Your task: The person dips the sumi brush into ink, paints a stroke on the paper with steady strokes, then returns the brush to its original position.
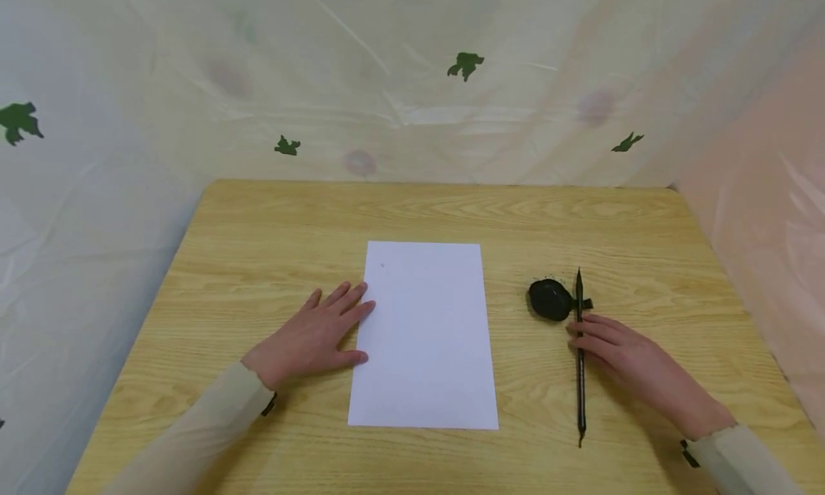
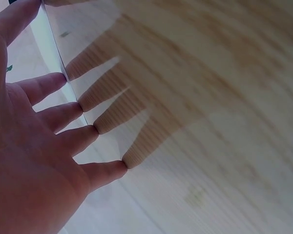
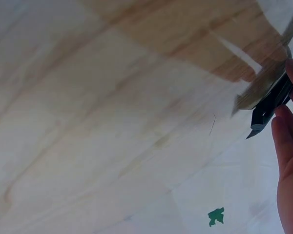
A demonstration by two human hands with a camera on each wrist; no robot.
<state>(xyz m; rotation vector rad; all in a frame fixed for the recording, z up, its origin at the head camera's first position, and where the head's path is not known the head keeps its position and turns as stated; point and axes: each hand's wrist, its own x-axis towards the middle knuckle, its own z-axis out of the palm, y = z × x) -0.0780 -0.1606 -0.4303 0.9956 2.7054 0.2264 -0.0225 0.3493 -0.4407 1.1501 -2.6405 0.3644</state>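
Observation:
In the head view, a blank white sheet of paper [image 1: 425, 337] lies on the wooden table. My left hand [image 1: 316, 341], fingers spread, rests with its fingertips and thumb on the sheet's left edge; the left wrist view shows this hand [image 2: 44, 131] from the palm side. On the right, my right hand [image 1: 628, 359] holds a black ink brush [image 1: 581, 387] near its middle, the pointed tip facing away from me and a small loop at the near end. Just left of the brush sits a round, glossy black object [image 1: 550, 299] with a small tab.
The wooden table [image 1: 258, 230] runs back to a pale plastic sheet [image 1: 412, 115] with green bird-like shapes, which also hangs at both sides. Small dark specks lie beside the round black object. Light sleeves cover both forearms.

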